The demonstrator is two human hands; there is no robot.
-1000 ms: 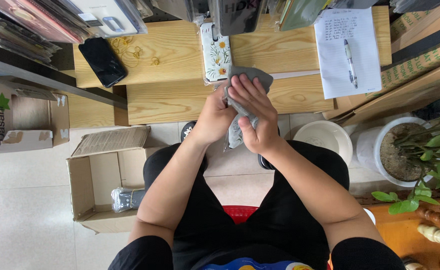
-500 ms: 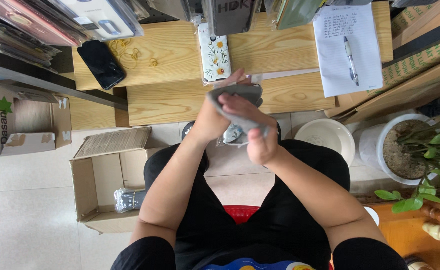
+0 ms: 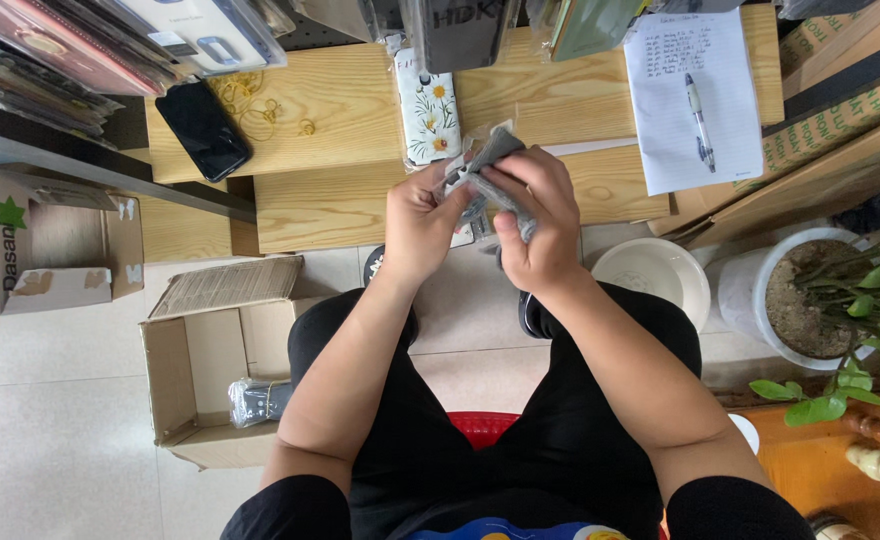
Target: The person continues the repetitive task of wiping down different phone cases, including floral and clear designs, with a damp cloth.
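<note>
Holding a small grey phone case (image 3: pixel 497 150) in a clear plastic sleeve between them, both hands work just above the front edge of the wooden counter (image 3: pixel 340 205). On the right hand (image 3: pixel 532 222) the fingers are curled shut around the case's lower part with the thumb pressed to it; the left hand (image 3: pixel 418 222) is half closed, its fingertips pinching the sleeve's near edge. Just behind the hands, one flower-printed phone case (image 3: pixel 428 105) lies on the counter, almost touching the grey one. Farther left lie one black phone (image 3: pixel 203 128) and a few loose rubber bands (image 3: pixel 252 105); to the right, one sheet of written paper (image 3: pixel 693 95) has a single pen (image 3: pixel 698 120) resting on it. Packaged goods hang along the counter's back edge. Below, on the tiled floor, one open cardboard box (image 3: pixel 195 380) stands by the person's left knee with one dark wrapped bundle (image 3: pixel 260 400) inside. On the other side sit one white bowl (image 3: pixel 660 280) and one white plant pot (image 3: pixel 790 300) with green leaves.
</note>
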